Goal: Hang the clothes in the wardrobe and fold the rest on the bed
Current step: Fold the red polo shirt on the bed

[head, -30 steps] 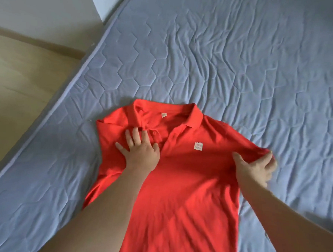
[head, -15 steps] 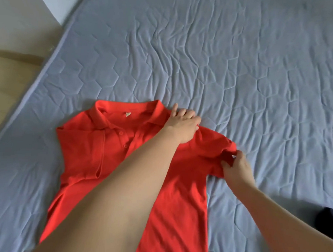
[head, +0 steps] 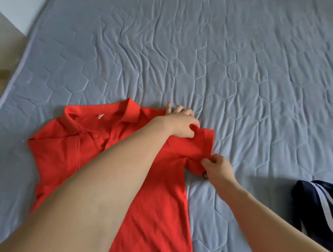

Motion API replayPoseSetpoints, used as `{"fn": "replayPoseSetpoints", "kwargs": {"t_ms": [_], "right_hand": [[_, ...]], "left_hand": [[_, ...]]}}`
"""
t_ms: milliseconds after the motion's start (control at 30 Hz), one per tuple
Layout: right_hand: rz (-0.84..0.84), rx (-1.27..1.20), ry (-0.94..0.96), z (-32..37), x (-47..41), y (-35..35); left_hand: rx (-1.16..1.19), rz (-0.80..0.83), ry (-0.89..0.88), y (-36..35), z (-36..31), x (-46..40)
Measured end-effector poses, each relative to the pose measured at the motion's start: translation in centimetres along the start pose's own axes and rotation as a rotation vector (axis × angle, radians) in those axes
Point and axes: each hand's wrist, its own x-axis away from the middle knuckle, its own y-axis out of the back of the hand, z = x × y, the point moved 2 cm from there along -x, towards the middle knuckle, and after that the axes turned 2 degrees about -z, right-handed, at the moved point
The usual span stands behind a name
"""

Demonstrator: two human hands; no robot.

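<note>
A red polo shirt [head: 67,155] lies face up on the grey-blue quilted bed [head: 232,71], collar toward the far side. My left hand [head: 181,124] reaches across the chest and pinches the top of the shirt's right sleeve near the shoulder. My right hand [head: 216,167] pinches the lower hem of that same sleeve. The sleeve is spread flat between both hands. My left forearm hides the shirt's chest and logo.
A dark navy garment with white stripes [head: 319,207] lies at the right edge of the bed. The bed's left edge [head: 14,73] runs diagonally, with wooden floor and a wall corner beyond it.
My left hand crossed from the shirt's left chest to its right shoulder and took hold of the sleeve. My right hand shifted to the sleeve hem. The view swung right, revealing the navy garment.
</note>
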Motion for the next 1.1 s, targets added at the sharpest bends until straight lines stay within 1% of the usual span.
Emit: {"fn": "replayPoseSetpoints", "kwargs": {"t_ms": [33,67,133,167,200,267,333,400,467,500,533,567,600,633,700,733,767,833,867,933,967,1033,1067,1100], "right_hand": [[-0.005,-0.116,-0.063,-0.2,0.1,0.3],[0.023,-0.212,-0.113,-0.1,0.3,0.4],[0.093,-0.339,-0.191,-0.2,0.7,0.3],[0.124,-0.365,-0.224,-0.1,1.0,0.2],[0.143,-0.370,-0.234,0.2,1.3,0.1],[0.101,-0.396,-0.194,1.0,1.6,0.1],[-0.015,-0.359,-0.044,2.3,2.0,-0.2],[-0.067,-0.241,0.211,4.0,3.2,-0.9],[-0.040,-0.009,0.544,5.5,4.8,-2.4],[0.014,0.113,0.693,5.7,5.6,-3.3],[0.070,0.220,0.794,5.8,6.1,-4.3],[0.108,0.295,0.855,5.7,6.5,-5.2],[0.102,0.347,0.870,5.5,6.6,-5.8],[0.079,0.398,0.855,5.7,6.6,-6.6],[0.081,0.538,0.759,5.9,6.8,-7.5],[0.124,0.650,0.728,5.9,6.7,-8.1],[0.173,0.788,0.710,5.6,6.5,-8.8],[0.255,1.032,0.649,4.7,6.0,-10.1],[0.268,1.100,0.622,4.5,5.8,-10.9],[0.196,1.095,0.628,4.9,5.3,-11.2],[0.112,1.053,0.689,5.9,5.1,-11.4],[-0.088,0.925,0.853,8.4,4.3,-11.3],[-0.159,0.871,0.921,10.1,3.9,-11.4],[-0.160,0.848,0.957,11.8,3.4,-11.9]], "left_hand": [[-0.027,0.018,-0.023,0.2,-0.6,-0.1],[-0.059,0.018,-0.044,0.5,-1.3,-0.2],[-0.108,-0.038,-0.059,1.1,-2.9,-0.5],[-0.090,-0.075,-0.048,1.3,-3.5,-0.5],[-0.017,-0.100,-0.032,1.5,-3.9,-0.5],[0.266,-0.096,0.013,2.0,-3.9,-0.3],[0.554,-0.091,0.074,2.7,-2.9,0.7],[0.827,-0.108,0.134,3.3,-1.4,2.3],[1.008,-0.133,0.194,3.7,0.8,4.7],[1.056,-0.130,0.218,3.6,1.9,5.9],[1.095,-0.135,0.246,3.5,3.4,7.1],[1.128,-0.147,0.284,3.3,4.8,8.3],[1.175,-0.162,0.341,2.8,6.2,9.4],[1.239,-0.178,0.410,2.4,7.6,10.7],[1.347,-0.179,0.503,1.0,9.2,12.5],[1.346,-0.160,0.528,0.3,9.6,13.0],[1.289,-0.148,0.543,-0.6,9.9,13.2],[1.071,-0.203,0.532,-2.5,10.4,12.8],[0.972,-0.253,0.538,-3.5,10.8,12.7],[0.816,-0.352,0.534,-4.1,10.8,12.7],[0.727,-0.426,0.538,-4.1,11.6,13.0],[0.490,-0.674,0.490,-2.8,13.1,14.3],[0.381,-0.803,0.464,-1.9,14.3,15.1],[0.287,-0.899,0.461,-1.3,15.9,15.9]]}}
